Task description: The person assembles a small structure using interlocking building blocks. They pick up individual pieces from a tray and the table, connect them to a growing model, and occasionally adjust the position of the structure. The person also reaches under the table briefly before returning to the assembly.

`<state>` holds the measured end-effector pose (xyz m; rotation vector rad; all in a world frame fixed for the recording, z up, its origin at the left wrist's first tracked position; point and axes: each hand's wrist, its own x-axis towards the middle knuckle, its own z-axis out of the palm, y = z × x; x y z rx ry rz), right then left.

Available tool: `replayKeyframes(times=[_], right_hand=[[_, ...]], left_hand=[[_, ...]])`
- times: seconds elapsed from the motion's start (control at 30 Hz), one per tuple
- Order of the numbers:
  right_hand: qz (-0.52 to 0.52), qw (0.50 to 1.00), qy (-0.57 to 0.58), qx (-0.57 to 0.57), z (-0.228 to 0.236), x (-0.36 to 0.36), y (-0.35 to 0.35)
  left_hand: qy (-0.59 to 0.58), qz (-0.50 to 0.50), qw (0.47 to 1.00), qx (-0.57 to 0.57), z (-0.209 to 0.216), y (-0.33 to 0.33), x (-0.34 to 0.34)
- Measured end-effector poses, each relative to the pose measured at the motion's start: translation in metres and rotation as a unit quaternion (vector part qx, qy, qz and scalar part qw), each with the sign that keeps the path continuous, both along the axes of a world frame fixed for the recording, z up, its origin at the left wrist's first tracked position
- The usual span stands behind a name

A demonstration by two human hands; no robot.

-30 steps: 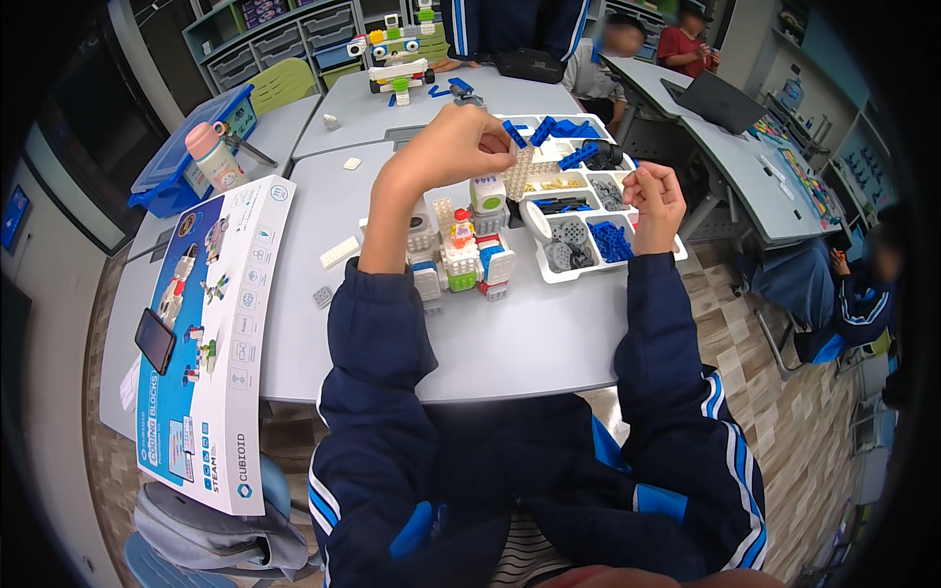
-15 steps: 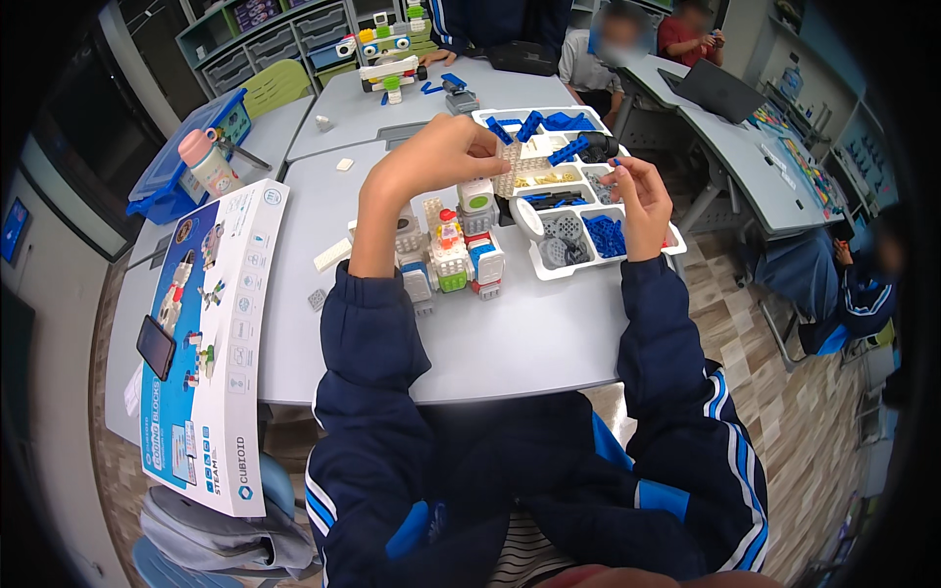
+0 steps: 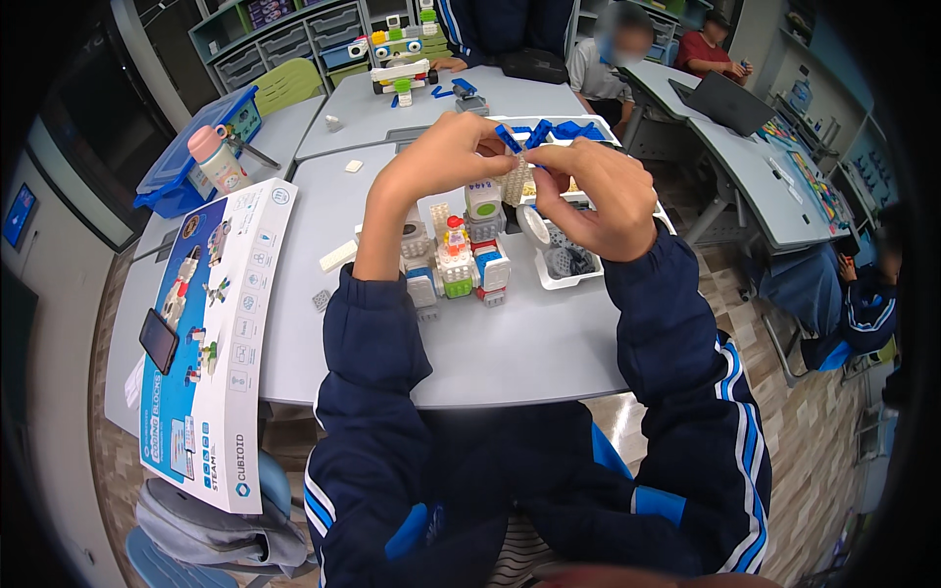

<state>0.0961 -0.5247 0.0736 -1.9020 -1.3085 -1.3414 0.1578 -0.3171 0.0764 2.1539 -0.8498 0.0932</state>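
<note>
Over the table, my left hand (image 3: 436,162) is closed around a white studded block (image 3: 515,182) held upright. Blue building pieces (image 3: 508,138) rise at its top end. My right hand (image 3: 600,196) meets the block from the other side, thumb and forefinger pinched together; a bit of blue shows at their tips. Just below stands a model of white cubes (image 3: 456,263) with red, green and blue parts and a small figure at its middle. Behind my right hand lies a white parts tray (image 3: 573,280), partly hidden, with grey and blue pieces.
A large printed box (image 3: 211,343) with a phone (image 3: 158,341) on it lies at left. Beyond are a pink-lidded bottle (image 3: 218,159) and a blue bin (image 3: 196,147). Another block model (image 3: 400,73) stands at the far side, near a person. Loose white pieces (image 3: 338,257) lie left of the cubes.
My right hand has moved left from above the tray to the studded block, and now covers much of the tray. My left hand keeps its hold.
</note>
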Motion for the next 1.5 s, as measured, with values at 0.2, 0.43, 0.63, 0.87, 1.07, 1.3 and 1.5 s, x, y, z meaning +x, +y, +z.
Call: replayKeyframes(times=[0.2,0.43,0.63,0.87,1.07,1.3,1.5], right_hand=[[0.029,0.998,-0.034,0.045,0.007,0.003,0.005],[0.014,0.999,-0.017,0.023,0.014,-0.001,0.000],[-0.044,0.992,0.110,-0.036,0.023,-0.005,-0.017],[-0.057,0.969,0.213,-0.108,0.017,0.000,-0.018],[-0.079,0.953,0.269,-0.112,0.024,-0.010,-0.028],[-0.073,0.942,0.314,-0.092,0.028,0.013,-0.047],[-0.112,0.942,0.316,0.021,0.024,0.048,-0.066]], left_hand=[[0.023,0.006,0.998,0.055,0.005,0.000,-0.001],[0.016,0.007,0.998,0.062,0.005,0.000,-0.001],[0.015,0.008,0.997,0.069,0.003,0.001,0.001],[0.023,-0.001,1.000,-0.004,0.006,0.001,-0.005],[-0.037,-0.045,0.998,-0.035,0.009,0.001,-0.009],[-0.032,-0.027,0.998,-0.039,0.015,0.001,-0.011],[-0.011,-0.019,0.999,-0.027,0.018,0.001,-0.016]])
